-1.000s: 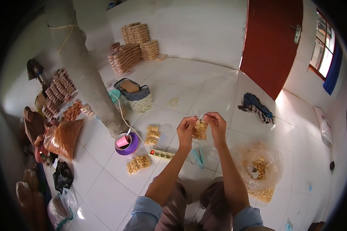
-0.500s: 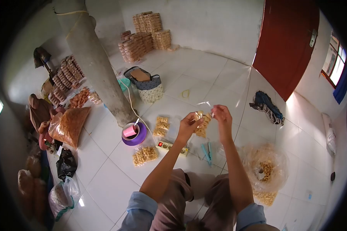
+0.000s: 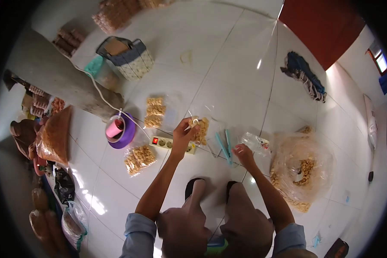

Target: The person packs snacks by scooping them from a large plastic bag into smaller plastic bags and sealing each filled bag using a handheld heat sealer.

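Head view: the left hand (image 3: pixel 183 130) clamps its fingers on the snack bag (image 3: pixel 201 130), ideally gently; whether the right hand (image 3: pixel 244 156) pinches, I cannot tell.

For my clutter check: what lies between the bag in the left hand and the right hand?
In the head view, a turquoise tong-like tool lies between the bag and the right hand, its two arms spread in a V.

Glossy white floor tiles (image 3: pixel 236 90) surround a thick grey pillar (image 3: pixel 51 73) at left. At upper right, a pale wall (image 3: pixel 352 69) joins a dark red door (image 3: pixel 322 30) to a bright window (image 3: pixel 380 61); light glares off the tiles.
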`<action>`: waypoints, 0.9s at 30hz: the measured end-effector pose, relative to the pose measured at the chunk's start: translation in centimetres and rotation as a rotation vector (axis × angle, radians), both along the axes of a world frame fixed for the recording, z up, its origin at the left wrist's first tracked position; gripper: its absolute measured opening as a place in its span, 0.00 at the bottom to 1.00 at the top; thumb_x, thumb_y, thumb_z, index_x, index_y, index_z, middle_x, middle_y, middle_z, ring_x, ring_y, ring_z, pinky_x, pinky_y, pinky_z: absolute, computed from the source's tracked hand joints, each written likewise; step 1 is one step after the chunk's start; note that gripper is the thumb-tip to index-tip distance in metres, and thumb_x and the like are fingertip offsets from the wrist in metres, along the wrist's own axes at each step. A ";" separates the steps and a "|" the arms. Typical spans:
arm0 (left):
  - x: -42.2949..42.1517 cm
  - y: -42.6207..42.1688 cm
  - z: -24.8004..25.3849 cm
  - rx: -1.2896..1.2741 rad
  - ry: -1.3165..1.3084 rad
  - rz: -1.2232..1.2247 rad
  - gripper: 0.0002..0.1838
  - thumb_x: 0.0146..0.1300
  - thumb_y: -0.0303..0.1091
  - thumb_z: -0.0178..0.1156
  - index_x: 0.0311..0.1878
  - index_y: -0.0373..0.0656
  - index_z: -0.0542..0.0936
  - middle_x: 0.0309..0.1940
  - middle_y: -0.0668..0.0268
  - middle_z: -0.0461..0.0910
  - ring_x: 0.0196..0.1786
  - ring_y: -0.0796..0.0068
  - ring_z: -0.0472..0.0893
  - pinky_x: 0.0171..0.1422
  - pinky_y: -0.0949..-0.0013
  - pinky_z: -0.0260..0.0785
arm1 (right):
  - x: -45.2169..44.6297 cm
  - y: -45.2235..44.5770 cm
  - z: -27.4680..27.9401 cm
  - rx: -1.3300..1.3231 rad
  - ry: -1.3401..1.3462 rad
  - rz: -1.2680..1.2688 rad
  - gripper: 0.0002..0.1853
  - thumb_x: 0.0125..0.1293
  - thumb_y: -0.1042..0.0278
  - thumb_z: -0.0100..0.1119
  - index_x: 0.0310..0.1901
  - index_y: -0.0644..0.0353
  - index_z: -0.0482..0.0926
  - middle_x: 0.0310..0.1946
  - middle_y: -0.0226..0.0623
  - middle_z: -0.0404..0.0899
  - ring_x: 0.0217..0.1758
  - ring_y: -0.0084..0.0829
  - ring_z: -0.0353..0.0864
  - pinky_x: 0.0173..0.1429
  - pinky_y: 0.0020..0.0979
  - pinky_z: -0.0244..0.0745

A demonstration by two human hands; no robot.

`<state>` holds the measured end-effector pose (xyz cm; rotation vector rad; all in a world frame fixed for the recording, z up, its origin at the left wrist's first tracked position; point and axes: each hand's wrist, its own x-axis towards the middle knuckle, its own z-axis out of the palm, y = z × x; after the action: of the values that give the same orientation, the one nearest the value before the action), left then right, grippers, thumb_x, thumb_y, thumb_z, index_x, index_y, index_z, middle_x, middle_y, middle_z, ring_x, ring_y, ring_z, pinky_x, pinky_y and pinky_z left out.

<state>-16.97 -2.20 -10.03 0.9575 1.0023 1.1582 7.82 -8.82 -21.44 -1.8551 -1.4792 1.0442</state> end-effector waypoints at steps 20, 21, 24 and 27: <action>0.1 -0.9 -12.0 -0.185 -0.039 0.002 0.15 0.60 0.28 0.58 0.49 0.38 0.70 0.44 0.65 0.77 0.47 0.77 0.76 0.47 0.74 0.71 | -3.2 -0.9 -4.2 -0.037 0.083 -0.010 0.27 0.57 0.67 0.60 0.56 0.66 0.61 0.43 0.44 0.72 0.41 0.39 0.75 0.48 0.32 0.71; -0.1 -0.8 -11.8 -0.204 -0.025 -0.030 0.15 0.60 0.28 0.58 0.49 0.38 0.70 0.44 0.65 0.77 0.47 0.77 0.76 0.47 0.74 0.71 | -2.7 -1.3 -4.2 -0.036 0.085 -0.005 0.27 0.57 0.67 0.60 0.56 0.66 0.61 0.43 0.44 0.72 0.41 0.39 0.75 0.48 0.32 0.71; -0.8 -0.2 -10.9 -0.268 0.005 -0.109 0.15 0.60 0.29 0.58 0.49 0.38 0.70 0.43 0.66 0.77 0.46 0.77 0.76 0.47 0.75 0.72 | -1.1 -1.7 -3.3 -0.124 0.645 -0.084 0.25 0.61 0.68 0.56 0.57 0.67 0.61 0.41 0.40 0.74 0.37 0.30 0.76 0.46 0.29 0.71; -1.1 0.3 -10.9 -0.306 0.051 -0.199 0.15 0.60 0.30 0.59 0.49 0.38 0.70 0.42 0.67 0.77 0.45 0.78 0.77 0.47 0.75 0.72 | 0.1 0.0 1.2 -0.286 0.915 -0.081 0.23 0.62 0.67 0.55 0.57 0.66 0.63 0.40 0.36 0.74 0.35 0.23 0.73 0.43 0.26 0.71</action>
<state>-18.06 -1.87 -20.88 0.8224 1.0642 0.7918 7.93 -8.82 -20.27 -1.2599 -0.7266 1.7988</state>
